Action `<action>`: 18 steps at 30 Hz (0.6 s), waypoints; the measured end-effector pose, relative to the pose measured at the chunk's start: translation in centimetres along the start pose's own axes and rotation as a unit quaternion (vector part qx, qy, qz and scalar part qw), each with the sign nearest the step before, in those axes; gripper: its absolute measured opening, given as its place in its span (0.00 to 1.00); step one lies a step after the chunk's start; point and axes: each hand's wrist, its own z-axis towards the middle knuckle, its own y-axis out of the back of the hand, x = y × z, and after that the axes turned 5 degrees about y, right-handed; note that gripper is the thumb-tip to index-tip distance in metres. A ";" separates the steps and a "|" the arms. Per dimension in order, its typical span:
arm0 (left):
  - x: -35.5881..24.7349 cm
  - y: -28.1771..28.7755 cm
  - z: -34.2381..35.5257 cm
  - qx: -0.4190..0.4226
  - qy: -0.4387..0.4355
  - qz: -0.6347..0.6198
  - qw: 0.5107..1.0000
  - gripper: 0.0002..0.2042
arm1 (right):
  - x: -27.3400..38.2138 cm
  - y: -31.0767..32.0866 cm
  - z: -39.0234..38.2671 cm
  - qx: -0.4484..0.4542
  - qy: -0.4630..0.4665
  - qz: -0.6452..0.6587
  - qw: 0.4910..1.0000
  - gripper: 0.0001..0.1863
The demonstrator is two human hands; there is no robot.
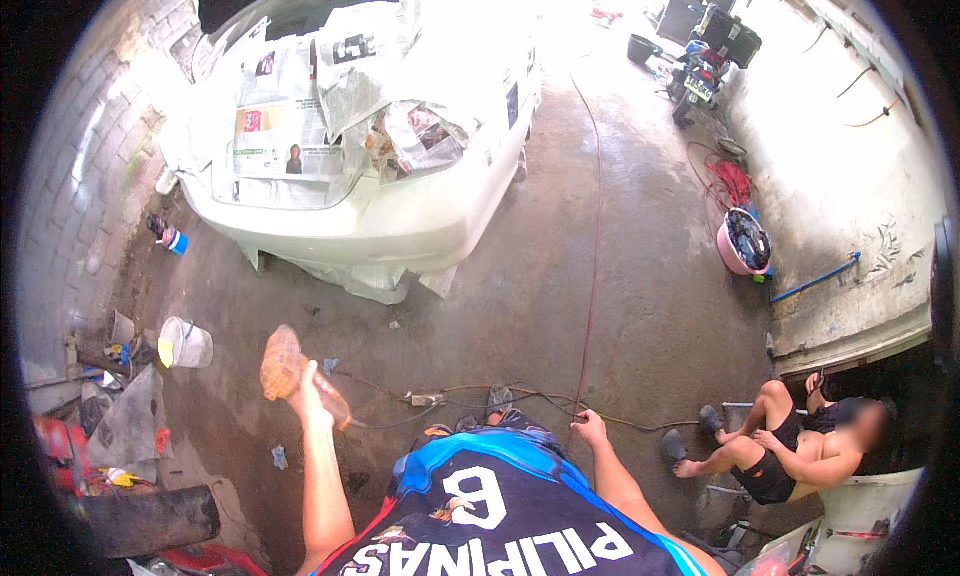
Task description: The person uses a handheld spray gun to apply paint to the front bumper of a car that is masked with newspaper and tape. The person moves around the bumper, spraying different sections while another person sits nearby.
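Note:
My left hand is closed around a dusty orange power tool with a cord, held low at the left. My right hand hangs beside my body with its fingers curled, next to dark cords that cross the floor behind it; I cannot make out whether it holds anything. Ahead stands a white car, its window and nearby panels covered with newspaper and plastic sheeting.
A seated person is at the lower right. White bucket and clutter line the left wall. A pink basin, red hose bundle and parked motorcycle stand along the right wall. A red hose runs down the floor.

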 end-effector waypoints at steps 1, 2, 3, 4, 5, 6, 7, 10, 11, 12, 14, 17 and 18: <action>0.1 -1.1 -1.3 0.025 0.008 -0.001 1.000 0.09 | -0.1 -0.2 0.6 0.001 -0.016 -0.009 1.000 0.21; 0.4 -2.0 -2.9 0.068 0.038 0.013 0.997 0.10 | -0.2 -0.2 1.3 0.003 0.009 0.005 1.000 0.21; 0.7 -2.8 -4.3 0.140 0.065 0.020 0.988 0.09 | -0.1 -0.2 1.9 0.006 0.011 0.010 1.000 0.21; 1.1 -3.7 -5.7 0.174 0.076 0.031 0.981 0.09 | 0.2 -0.1 2.5 0.007 -0.009 0.012 1.000 0.21; 1.2 -4.4 -6.7 0.226 0.089 0.031 0.969 0.10 | 0.5 0.1 3.0 -0.003 0.026 0.015 1.000 0.20; 0.9 -4.8 -7.3 0.245 0.089 0.033 0.965 0.10 | 1.0 0.3 3.4 -0.014 0.038 0.014 0.999 0.20; 0.5 -5.0 -7.6 0.274 0.089 0.030 0.957 0.10 | 1.6 0.6 3.7 -0.025 0.032 0.010 0.999 0.19; -1.5 -5.3 -6.4 0.266 0.066 0.008 0.962 0.09 | 2.7 1.5 4.2 -0.023 0.049 -0.004 0.999 0.18; -2.7 -5.2 -5.3 0.249 0.036 -0.004 0.968 0.08 | 3.0 1.8 4.3 -0.011 0.055 -0.006 0.998 0.18; -4.0 -5.2 -3.9 0.216 0.030 -0.043 0.975 0.07 | 3.0 2.0 4.4 0.001 0.053 -0.005 0.999 0.19; -6.6 -5.0 -1.3 0.145 -0.007 -0.099 0.985 0.08 | 3.1 2.3 4.6 0.005 0.020 -0.039 0.999 0.19; -8.1 -5.2 0.7 0.054 -0.072 -0.147 0.985 0.11 | 2.9 2.3 4.9 0.042 -0.010 0.004 0.999 0.19; -7.9 -5.5 0.7 0.053 -0.070 -0.154 0.984 0.11 | 2.6 2.3 4.7 0.033 0.008 -0.003 0.999 0.19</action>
